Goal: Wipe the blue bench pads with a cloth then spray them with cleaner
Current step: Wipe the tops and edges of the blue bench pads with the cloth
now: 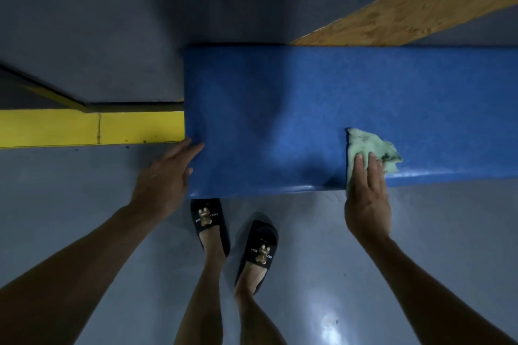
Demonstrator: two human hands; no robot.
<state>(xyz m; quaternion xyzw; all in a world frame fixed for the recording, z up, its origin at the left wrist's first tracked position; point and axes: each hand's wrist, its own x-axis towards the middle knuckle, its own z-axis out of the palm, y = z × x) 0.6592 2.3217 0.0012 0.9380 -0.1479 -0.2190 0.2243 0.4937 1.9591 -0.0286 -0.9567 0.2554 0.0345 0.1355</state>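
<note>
A long blue bench pad (308, 98) runs from the middle of the view off the right edge. A crumpled pale green cloth (364, 145) lies on its near edge. My right hand (367, 196) presses flat on the cloth with straight fingers, the palm hanging over the pad's front edge. At the pad's near left corner, my left hand (165, 176) rests with fingers extended along the corner. No spray bottle is in view.
A yellow metal frame bar (84, 127) extends left from the pad's end. A plywood board (414, 5) slants behind the pad at upper right. My feet in black slippers (210, 221) stand on the grey floor just in front of the pad.
</note>
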